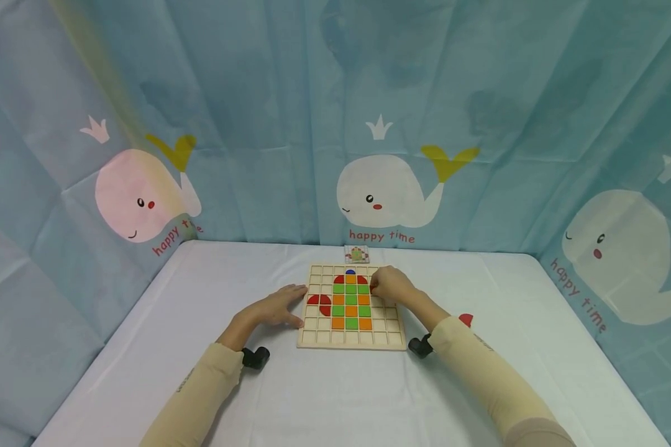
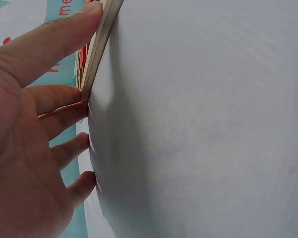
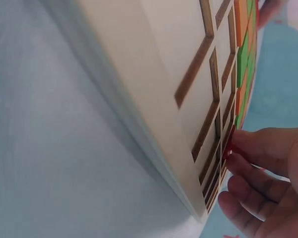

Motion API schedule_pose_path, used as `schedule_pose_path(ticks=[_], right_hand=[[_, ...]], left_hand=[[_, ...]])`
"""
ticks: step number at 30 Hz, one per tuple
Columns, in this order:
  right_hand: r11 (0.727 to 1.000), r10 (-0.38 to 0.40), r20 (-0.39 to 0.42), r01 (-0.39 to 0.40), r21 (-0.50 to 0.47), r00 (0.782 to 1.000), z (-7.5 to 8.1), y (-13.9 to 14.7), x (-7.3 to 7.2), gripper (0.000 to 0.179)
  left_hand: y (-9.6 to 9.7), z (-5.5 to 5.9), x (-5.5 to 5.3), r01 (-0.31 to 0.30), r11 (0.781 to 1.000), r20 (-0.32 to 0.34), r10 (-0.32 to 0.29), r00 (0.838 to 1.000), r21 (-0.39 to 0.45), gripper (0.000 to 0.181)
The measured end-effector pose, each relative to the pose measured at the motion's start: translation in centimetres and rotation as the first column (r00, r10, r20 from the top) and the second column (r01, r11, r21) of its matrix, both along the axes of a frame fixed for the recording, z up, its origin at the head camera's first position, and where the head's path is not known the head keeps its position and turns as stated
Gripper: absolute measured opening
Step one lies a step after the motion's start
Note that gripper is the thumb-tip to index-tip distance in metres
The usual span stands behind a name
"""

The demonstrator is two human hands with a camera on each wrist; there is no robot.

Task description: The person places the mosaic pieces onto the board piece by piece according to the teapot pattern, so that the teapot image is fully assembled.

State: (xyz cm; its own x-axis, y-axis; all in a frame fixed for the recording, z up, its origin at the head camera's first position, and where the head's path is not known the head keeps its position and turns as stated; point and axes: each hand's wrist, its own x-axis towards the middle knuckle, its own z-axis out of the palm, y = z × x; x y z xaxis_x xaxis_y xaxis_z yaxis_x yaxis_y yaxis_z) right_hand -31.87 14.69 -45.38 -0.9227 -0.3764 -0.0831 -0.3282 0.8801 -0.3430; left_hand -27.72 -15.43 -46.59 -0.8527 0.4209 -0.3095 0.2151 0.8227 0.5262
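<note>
A wooden grid board (image 1: 352, 339) lies on the table, with green and orange square tiles (image 1: 351, 300) set in a block at its middle. Red curved pieces (image 1: 324, 304) sit left of the block, and a blue piece (image 1: 350, 272) tops it. With fingers spread, my left hand (image 1: 276, 307) rests at the board's left edge; thumb and fingertips touch that edge in the left wrist view. Over the upper right squares, my right hand (image 1: 391, 285) pinches a small red piece (image 3: 229, 147) between thumb and index finger, right at the board's surface. Fingers partly cover its shape.
Behind the board lies a small pattern card (image 1: 356, 254). A loose red piece (image 1: 466, 320) lies on the white tablecloth (image 1: 335, 397) beside my right forearm. Blue whale-print curtains (image 1: 291, 186) hang around the table's back and sides.
</note>
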Motion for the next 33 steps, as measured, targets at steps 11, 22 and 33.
schedule_pose_path(ticks=[11,22,33], right_hand=[[1.0,-0.011,-0.027,0.011,-0.004,1.0,0.1,-0.37,-0.3,0.008],[0.999,-0.017,-0.016,0.018,0.049,1.0,0.39,-0.76,-0.07,0.009],[1.0,0.014,-0.046,-0.014,0.01,0.999,0.06,-0.38,-0.11,0.007]], left_hand=[[-0.28,-0.11,-0.39,0.012,1.0,-0.005,-0.012,1.0,-0.011,0.09],[-0.31,-0.09,-0.42,0.033,0.999,-0.02,-0.032,0.999,0.001,0.091],[-0.36,-0.19,-0.51,0.031,0.999,0.001,-0.031,1.0,0.021,0.09]])
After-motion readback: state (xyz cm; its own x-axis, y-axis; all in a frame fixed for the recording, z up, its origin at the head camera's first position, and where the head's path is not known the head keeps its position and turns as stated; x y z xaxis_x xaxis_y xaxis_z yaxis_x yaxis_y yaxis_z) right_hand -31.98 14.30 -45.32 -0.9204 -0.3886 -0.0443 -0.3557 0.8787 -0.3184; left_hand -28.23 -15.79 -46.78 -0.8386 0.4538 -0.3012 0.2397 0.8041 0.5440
